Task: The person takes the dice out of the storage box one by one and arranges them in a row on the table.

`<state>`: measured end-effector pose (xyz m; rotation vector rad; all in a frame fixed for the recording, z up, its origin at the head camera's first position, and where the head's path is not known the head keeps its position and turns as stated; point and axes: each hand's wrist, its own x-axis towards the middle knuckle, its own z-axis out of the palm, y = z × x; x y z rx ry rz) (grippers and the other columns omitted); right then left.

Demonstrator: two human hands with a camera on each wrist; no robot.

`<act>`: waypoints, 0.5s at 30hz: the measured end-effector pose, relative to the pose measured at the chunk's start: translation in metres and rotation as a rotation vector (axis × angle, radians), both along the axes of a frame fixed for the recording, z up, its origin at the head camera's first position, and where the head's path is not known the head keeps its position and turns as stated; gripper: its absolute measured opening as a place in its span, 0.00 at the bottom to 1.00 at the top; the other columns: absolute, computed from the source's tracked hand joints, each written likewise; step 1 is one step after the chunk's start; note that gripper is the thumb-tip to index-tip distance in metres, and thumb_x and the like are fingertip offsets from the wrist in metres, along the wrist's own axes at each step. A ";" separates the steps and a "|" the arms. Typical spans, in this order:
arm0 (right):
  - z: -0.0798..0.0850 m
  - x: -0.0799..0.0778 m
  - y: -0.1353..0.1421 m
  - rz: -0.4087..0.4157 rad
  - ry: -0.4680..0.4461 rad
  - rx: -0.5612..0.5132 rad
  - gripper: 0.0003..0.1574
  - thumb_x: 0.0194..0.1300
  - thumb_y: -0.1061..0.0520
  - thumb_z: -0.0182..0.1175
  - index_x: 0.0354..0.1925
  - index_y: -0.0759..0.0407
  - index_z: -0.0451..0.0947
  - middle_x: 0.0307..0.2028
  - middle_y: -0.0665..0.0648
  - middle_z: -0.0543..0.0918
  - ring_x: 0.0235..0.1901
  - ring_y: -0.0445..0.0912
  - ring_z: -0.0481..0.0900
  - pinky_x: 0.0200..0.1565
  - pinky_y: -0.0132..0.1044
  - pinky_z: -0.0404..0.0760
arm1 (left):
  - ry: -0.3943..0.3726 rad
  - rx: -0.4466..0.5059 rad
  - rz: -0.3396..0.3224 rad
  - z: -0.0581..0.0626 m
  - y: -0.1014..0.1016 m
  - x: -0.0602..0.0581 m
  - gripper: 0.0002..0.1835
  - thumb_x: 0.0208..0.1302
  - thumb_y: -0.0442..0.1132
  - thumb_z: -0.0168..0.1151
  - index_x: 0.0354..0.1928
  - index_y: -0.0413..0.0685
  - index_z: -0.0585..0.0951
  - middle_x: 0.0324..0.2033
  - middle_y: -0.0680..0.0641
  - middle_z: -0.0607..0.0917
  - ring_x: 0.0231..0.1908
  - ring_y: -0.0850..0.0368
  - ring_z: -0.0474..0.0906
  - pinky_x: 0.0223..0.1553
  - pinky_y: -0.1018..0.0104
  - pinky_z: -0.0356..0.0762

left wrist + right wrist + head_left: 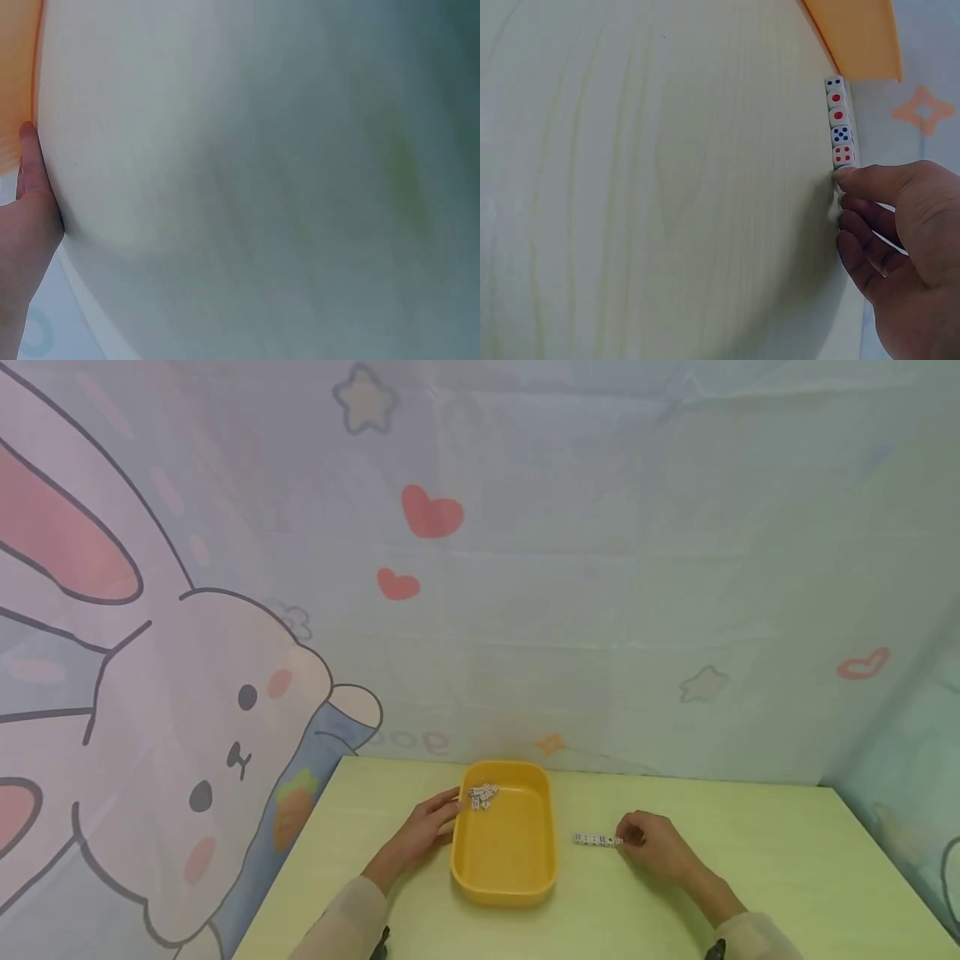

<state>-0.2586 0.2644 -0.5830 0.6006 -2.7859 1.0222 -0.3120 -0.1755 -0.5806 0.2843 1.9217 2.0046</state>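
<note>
A yellow tray (504, 852) stands on the table, with a small heap of white dice (483, 794) in its far left corner. My left hand (418, 835) rests against the tray's left side, fingers fairly straight along the wall. To the right of the tray runs a straight row of white dice (592, 840) set side by side. At the row's right end my right hand (662, 847) pinches a die between thumb and fingers, mostly hidden by the thumb. The right wrist view shows red and blue pips on the row's dice (839, 116).
The pale wood-grained table (780, 860) reaches back to a cloth backdrop (562, 635) printed with a rabbit, hearts and stars. Orange-looking in the right wrist view, the tray's wall (866, 37) lies beyond the row's far end.
</note>
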 end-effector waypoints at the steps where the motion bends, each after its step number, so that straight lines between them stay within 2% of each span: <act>1: -0.001 0.000 0.000 -0.003 -0.001 0.006 0.09 0.65 0.69 0.70 0.39 0.57 0.84 0.34 0.47 0.82 0.35 0.37 0.78 0.37 0.34 0.83 | 0.000 0.003 -0.003 0.000 0.000 0.000 0.31 0.85 0.44 0.52 0.82 0.40 0.62 0.76 0.34 0.68 0.69 0.38 0.74 0.62 0.52 0.82; 9: 0.000 0.001 -0.002 -0.020 -0.047 0.027 0.08 0.64 0.67 0.72 0.39 0.57 0.84 0.34 0.47 0.80 0.35 0.39 0.77 0.38 0.34 0.82 | 0.004 0.008 -0.016 0.001 0.000 0.002 0.31 0.85 0.44 0.51 0.82 0.39 0.62 0.77 0.33 0.67 0.70 0.37 0.73 0.63 0.50 0.81; 15: 0.017 -0.003 -0.009 -0.006 -0.011 0.012 0.09 0.64 0.65 0.73 0.42 0.61 0.84 0.36 0.51 0.82 0.37 0.41 0.78 0.38 0.34 0.82 | 0.008 0.002 -0.007 0.005 0.001 0.001 0.31 0.85 0.44 0.51 0.82 0.40 0.62 0.77 0.33 0.67 0.71 0.37 0.72 0.64 0.50 0.81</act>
